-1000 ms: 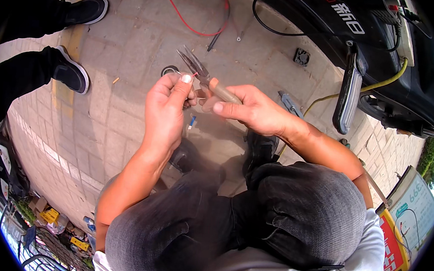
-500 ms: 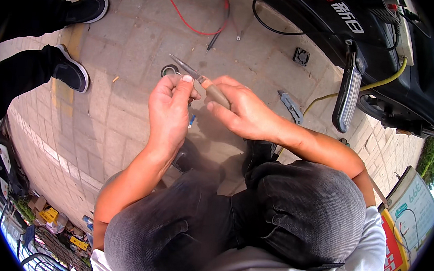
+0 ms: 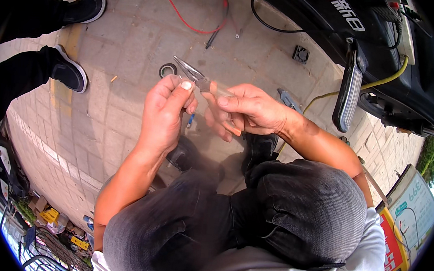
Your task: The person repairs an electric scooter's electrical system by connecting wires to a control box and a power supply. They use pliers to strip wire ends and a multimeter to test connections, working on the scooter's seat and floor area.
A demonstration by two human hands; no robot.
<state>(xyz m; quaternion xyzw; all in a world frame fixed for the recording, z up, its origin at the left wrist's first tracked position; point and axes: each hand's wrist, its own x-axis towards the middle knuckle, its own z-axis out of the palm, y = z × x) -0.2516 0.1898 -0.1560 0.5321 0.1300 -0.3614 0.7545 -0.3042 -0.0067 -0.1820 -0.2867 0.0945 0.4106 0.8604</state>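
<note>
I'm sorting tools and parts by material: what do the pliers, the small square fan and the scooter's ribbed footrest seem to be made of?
Needle-nose pliers: probably steel, from the jaws' grey shine; the tan-and-orange grips look like plastic or rubber. Square fan: likely moulded plastic, matte black. Ribbed footrest: grey, dull-shining tread; metal or hard plastic, the look leaves it open.

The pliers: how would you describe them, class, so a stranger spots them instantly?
From the grey trousers, look up to the right hand. It holds the pliers, nose pointing up-left. Unlike the dark round roll nearby, they have long, tapering metal jaws.
</note>
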